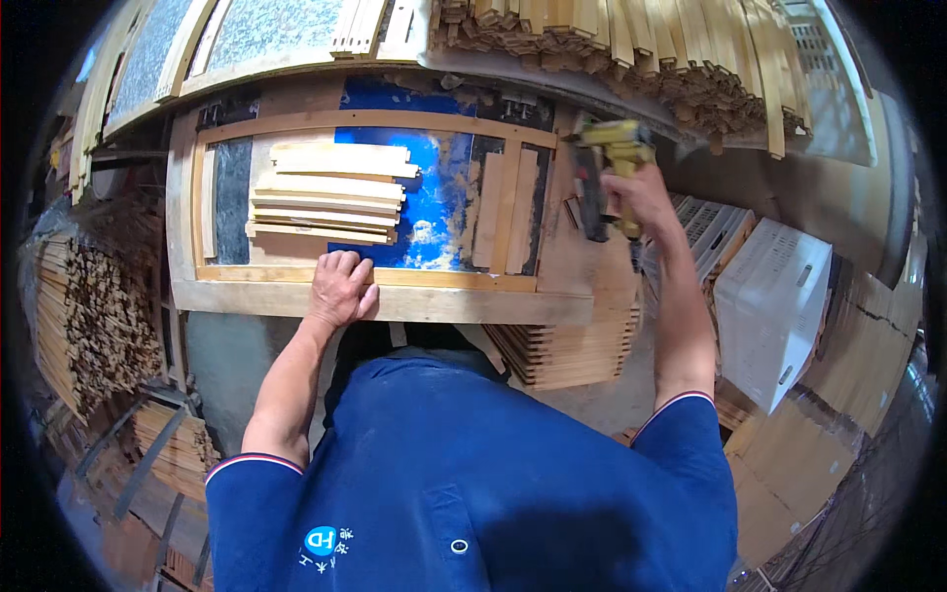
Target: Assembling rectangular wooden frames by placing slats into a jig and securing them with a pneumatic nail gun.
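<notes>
My right hand [643, 200] is wrapped round the grip of a yellow and black nail gun [610, 140], raised at the right end of the workbench and slightly blurred. At the bench's front edge, my left hand [342, 288] rests on the wooden rail [444, 280] with its fingers curled and together. Whether anything is inside those fingers is hidden. Just beyond them, several pale wooden strips [326, 205] lie side by side, partly on a bare wooden panel and partly on the worn blue bench surface [424, 197]. A wooden frame borders this surface.
Long wooden strips are heaped on a shelf [631, 39] across the back. A bundled wood stack [104, 316] stands at left. Stacked slats [572, 350] sit below the bench's front right. White plastic crates [769, 306] and cardboard [794, 459] are at right.
</notes>
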`<state>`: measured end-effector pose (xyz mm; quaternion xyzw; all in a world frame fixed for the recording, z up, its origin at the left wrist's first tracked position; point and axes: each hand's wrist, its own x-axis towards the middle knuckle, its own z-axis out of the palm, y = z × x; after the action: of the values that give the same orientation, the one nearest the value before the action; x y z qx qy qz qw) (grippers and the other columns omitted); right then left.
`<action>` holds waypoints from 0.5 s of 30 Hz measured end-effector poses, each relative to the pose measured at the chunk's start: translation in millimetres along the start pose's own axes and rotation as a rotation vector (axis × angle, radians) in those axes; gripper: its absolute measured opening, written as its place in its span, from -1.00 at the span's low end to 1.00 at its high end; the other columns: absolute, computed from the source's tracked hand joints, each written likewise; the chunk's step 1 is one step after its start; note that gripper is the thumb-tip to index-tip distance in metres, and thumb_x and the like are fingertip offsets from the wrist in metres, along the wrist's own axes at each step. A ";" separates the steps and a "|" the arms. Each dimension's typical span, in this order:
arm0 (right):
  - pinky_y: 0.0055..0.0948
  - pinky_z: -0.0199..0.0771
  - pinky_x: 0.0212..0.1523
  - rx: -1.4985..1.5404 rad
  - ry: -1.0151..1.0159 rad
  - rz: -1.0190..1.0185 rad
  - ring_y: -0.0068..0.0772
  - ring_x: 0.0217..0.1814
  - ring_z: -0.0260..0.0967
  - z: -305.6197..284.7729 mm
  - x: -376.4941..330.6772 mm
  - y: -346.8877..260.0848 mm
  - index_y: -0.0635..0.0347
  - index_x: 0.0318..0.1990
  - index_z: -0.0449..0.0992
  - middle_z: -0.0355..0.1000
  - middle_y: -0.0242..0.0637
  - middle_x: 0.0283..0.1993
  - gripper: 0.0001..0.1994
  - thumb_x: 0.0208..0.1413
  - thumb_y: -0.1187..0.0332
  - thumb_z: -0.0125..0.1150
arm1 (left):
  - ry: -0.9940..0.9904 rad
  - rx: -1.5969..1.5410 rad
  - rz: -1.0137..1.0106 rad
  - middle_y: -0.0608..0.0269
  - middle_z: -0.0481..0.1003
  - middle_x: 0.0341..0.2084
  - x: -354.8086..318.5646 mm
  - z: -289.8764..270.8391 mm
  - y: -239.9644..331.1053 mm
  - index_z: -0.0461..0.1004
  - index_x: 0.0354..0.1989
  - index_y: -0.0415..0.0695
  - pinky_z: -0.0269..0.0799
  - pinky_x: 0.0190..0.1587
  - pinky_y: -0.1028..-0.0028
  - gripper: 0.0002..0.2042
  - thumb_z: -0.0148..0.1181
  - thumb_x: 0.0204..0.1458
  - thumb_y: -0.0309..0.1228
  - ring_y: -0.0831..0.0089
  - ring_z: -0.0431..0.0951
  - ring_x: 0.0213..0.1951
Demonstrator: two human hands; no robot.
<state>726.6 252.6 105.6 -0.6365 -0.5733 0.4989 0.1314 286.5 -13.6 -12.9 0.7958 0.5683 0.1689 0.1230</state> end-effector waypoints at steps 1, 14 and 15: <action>-0.46 0.29 -0.58 -0.043 -0.056 -0.047 -0.57 -0.62 0.34 9.3 6.4 -9.2 0.23 -0.52 0.50 0.42 -0.39 -0.61 -0.81 0.07 0.39 0.31 | 0.007 -0.004 -0.003 0.12 0.40 -0.26 0.2 0.5 0.2 0.52 -0.14 -0.11 0.32 -0.03 0.14 -0.61 0.30 -0.13 -0.17 0.13 0.41 -0.14; -0.37 0.27 -0.58 -0.362 -0.172 0.051 -0.52 -0.64 0.32 53.2 56.7 -28.4 0.30 -0.60 0.51 0.43 -0.32 -0.64 -0.75 0.05 0.38 0.36 | 0.022 -0.014 -0.066 0.11 0.37 -0.31 -3.2 2.2 -3.6 0.52 -0.16 -0.13 0.32 -0.06 0.16 -0.59 0.31 -0.16 -0.16 0.12 0.39 -0.17; -0.35 0.29 -0.55 -0.342 -0.177 0.080 -0.51 -0.62 0.34 53.4 56.5 -26.9 0.31 -0.60 0.52 0.45 -0.30 -0.63 -0.74 0.03 0.36 0.37 | 0.023 -0.019 -0.069 0.11 0.37 -0.31 -3.5 2.5 -3.5 0.52 -0.16 -0.13 0.32 -0.06 0.16 -0.59 0.31 -0.16 -0.16 0.12 0.39 -0.17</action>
<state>659.8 288.0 73.2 -0.6256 -0.6331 0.4531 -0.0493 283.5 -15.8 -16.9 0.7727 0.5949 0.1792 0.1300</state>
